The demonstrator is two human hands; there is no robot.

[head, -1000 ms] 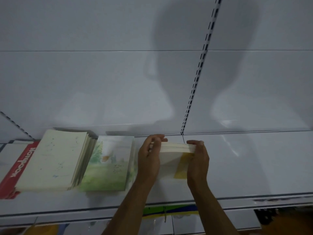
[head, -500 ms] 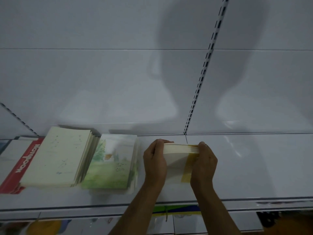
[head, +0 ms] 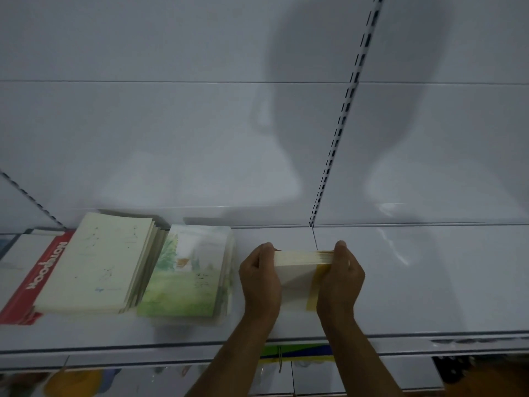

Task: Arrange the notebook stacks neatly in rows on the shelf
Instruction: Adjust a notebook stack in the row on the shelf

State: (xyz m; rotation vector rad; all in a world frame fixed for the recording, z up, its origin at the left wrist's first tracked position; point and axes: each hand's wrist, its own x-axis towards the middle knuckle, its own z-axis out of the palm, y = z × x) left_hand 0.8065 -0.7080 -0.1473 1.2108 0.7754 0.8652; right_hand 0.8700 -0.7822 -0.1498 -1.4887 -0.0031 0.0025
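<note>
Head view, big to small.
back panel (head: 171, 138): white, fills the upper frame, my shadow falls on it; a slotted upright (head: 342, 124) runs down it to the shelf's rear edge.
shelf (head: 429, 282): white, bare on the right half; notebooks sit on the left and middle.
red notebook (head: 37, 275): far left, flat, white "Notebook" lettering reads along its long side; partly under the next stack.
cream stack (head: 94, 262): flat, long axis front to back, leaning slightly right toward the rear; page edges fanned on its right side.
green stack (head: 186, 273): just right of the cream stack, flat, watercolour cover up, long axis front to back.
held stack (head: 297, 277): cream notebooks with a yellow strip on the right, on the shelf middle, right of the green stack, apart from it. Long axis front to back, far short edge facing the back panel; whether that edge is lifted, cannot tell.
left hand (head: 259, 277): clamped on the stack's left side, fingers curled over the far corner.
right hand (head: 342, 277): clamped on the right side, same grip.
</note>
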